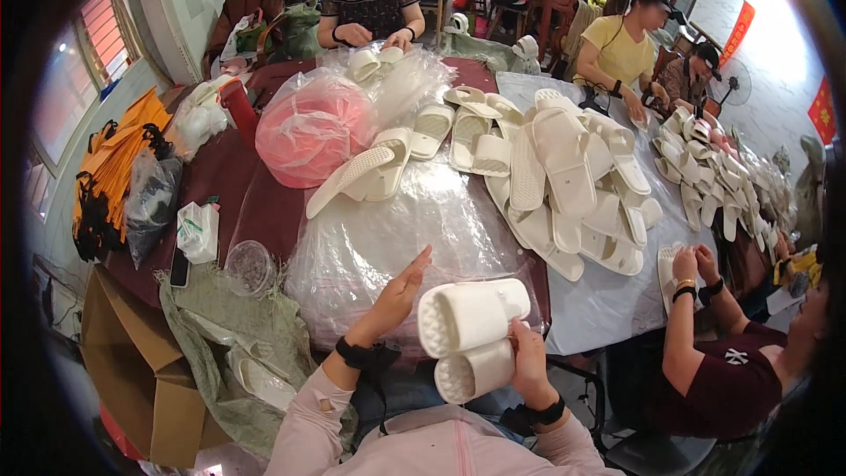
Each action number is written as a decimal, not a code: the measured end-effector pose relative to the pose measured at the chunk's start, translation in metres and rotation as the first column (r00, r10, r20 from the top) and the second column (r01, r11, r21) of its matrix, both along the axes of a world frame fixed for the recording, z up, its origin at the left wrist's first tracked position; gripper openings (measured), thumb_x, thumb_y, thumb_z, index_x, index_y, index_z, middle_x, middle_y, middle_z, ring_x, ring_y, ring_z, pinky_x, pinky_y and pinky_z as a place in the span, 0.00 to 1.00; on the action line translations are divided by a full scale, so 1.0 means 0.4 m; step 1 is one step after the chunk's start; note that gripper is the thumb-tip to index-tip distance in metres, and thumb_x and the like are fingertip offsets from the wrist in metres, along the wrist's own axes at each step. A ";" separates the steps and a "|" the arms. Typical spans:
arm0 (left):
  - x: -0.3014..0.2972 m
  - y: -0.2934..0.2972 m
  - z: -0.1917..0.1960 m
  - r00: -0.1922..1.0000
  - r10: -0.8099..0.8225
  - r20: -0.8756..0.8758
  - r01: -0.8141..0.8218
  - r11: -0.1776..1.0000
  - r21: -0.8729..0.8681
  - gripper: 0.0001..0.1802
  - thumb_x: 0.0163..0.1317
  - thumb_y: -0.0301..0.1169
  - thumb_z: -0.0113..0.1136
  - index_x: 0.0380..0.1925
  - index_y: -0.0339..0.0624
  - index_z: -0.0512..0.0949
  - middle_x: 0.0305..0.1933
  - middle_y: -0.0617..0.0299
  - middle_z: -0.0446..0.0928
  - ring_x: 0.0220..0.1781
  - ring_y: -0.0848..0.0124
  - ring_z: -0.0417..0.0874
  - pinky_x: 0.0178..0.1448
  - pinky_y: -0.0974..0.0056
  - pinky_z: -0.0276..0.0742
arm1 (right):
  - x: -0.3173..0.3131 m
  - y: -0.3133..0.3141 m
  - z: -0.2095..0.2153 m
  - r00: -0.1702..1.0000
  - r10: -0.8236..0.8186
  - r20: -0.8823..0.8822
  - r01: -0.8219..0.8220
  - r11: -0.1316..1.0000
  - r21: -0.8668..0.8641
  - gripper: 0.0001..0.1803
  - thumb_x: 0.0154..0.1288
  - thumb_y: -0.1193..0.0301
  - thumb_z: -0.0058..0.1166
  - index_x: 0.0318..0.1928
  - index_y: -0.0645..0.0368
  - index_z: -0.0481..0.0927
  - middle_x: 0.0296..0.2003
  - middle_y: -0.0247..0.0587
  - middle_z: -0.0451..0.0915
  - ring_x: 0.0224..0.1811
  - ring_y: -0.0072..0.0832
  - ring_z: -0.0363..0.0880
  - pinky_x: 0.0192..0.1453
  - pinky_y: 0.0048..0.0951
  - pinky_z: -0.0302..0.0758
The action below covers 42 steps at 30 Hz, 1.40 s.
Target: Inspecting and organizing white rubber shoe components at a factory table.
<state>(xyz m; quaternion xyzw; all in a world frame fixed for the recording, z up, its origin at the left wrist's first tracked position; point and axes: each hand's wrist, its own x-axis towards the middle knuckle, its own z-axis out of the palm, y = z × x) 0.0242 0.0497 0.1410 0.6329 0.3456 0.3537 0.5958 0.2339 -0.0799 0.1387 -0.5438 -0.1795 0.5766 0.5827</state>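
Note:
My right hand [531, 361] grips a pair of white slide slippers [471, 316] by one side, just past the table's near edge. The two slippers lie against each other, with their toe openings and bumpy soles facing left. My left hand [398, 295] is held to the left of the pair, fingers stretched out and nothing in it. Beyond it lies a spread of clear plastic bags [388, 251]. More white slippers [564, 167] are heaped farther off on the table, and loose pairs rest along the far edge of the plastic.
A pink bundle in clear plastic [313, 128] sits at the back left. Nearer stand a tissue pack [197, 231], a clear round tub [249, 266] and an open cardboard box [132, 361]. Co-workers sit across and at my right, near another slipper pile [714, 167].

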 end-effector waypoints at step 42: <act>0.084 -0.188 0.005 0.810 0.145 -0.568 0.399 0.575 0.715 0.25 0.56 0.44 0.54 0.53 0.49 0.69 0.66 0.45 0.51 0.66 0.38 0.48 0.62 0.35 0.45 | -0.124 0.071 0.022 0.863 0.138 -0.486 0.007 0.959 0.285 0.33 0.64 0.71 0.43 0.65 0.49 0.43 0.46 0.39 0.67 0.45 0.28 0.71 0.44 0.27 0.73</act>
